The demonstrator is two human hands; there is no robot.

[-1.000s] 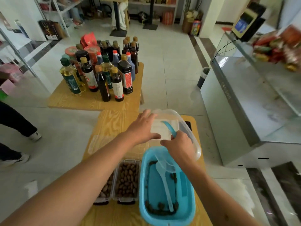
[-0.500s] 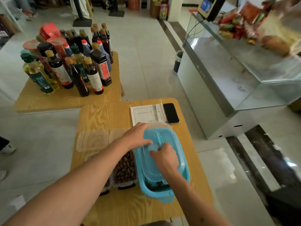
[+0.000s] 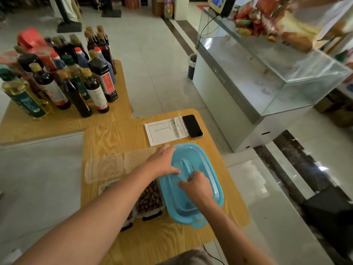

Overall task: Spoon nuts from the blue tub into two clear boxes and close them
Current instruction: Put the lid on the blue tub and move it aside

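Blue tub [image 3: 214, 190], clear lid [image 3: 193, 169] seated on top. Just left: two clear boxes [image 3: 150, 199] holding brown nuts [image 3: 148, 197], uncovered; their lids [image 3: 104, 167] lie flat behind them.

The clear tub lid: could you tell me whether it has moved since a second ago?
Yes. The clear lid has come down from its raised tilt onto the blue tub.

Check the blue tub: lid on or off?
On. The clear lid sits over the blue tub, with the left hand and right hand resting on top of it.
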